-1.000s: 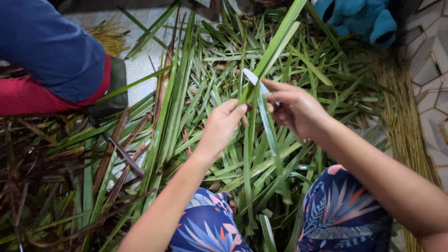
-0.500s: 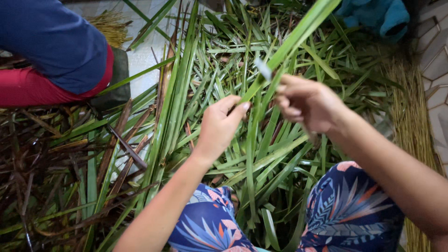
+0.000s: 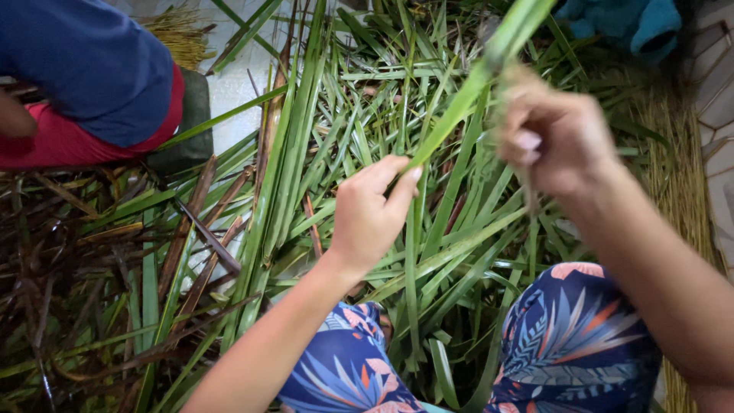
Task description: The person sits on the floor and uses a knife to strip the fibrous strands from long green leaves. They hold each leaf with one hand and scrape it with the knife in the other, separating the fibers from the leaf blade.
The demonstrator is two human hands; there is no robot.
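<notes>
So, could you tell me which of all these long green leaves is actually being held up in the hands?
The bright green leaf rising diagonally to the top edge: the left hand pinches it and the right hand grips it higher. The others lie flat.

We see a pale floor (image 3: 237, 92) almost buried under a spread of long green leaves (image 3: 336, 153), with brown dried leaves (image 3: 69, 252) heaped at the left and straw-coloured fibres (image 3: 680, 191) along the right.

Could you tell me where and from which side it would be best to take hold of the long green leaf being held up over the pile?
Probably low on the long green leaf, where the left hand pinches it. It slants up to the right, flat and narrow, so coming from the left across its width suits it.
</notes>
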